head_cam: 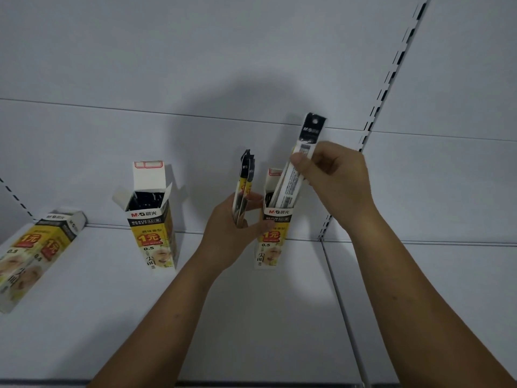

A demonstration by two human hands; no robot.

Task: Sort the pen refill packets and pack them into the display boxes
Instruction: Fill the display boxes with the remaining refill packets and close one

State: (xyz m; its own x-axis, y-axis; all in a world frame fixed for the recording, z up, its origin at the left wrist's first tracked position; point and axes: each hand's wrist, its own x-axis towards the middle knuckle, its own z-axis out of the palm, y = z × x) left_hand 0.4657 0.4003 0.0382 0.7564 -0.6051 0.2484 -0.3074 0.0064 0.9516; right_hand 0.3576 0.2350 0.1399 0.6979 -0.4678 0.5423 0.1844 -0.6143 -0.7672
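My right hand (333, 177) pinches one refill packet (313, 130) near its black top, thumb in front. It tilts the packet so the lower end enters the open box (272, 236) standing on the shelf (251, 317); held high like this, it should slide down beside those already inside. My left hand (232, 228) grips a few spare packets (244, 186) upright just beside that box, close for the next pick, its thumb seemingly steadying the box front. A second open box (152, 231) stands well to the left and a third box (36, 247) lies on its side. The shelf is plain white, with a white back panel (195, 51) and a slotted upright (391, 79).
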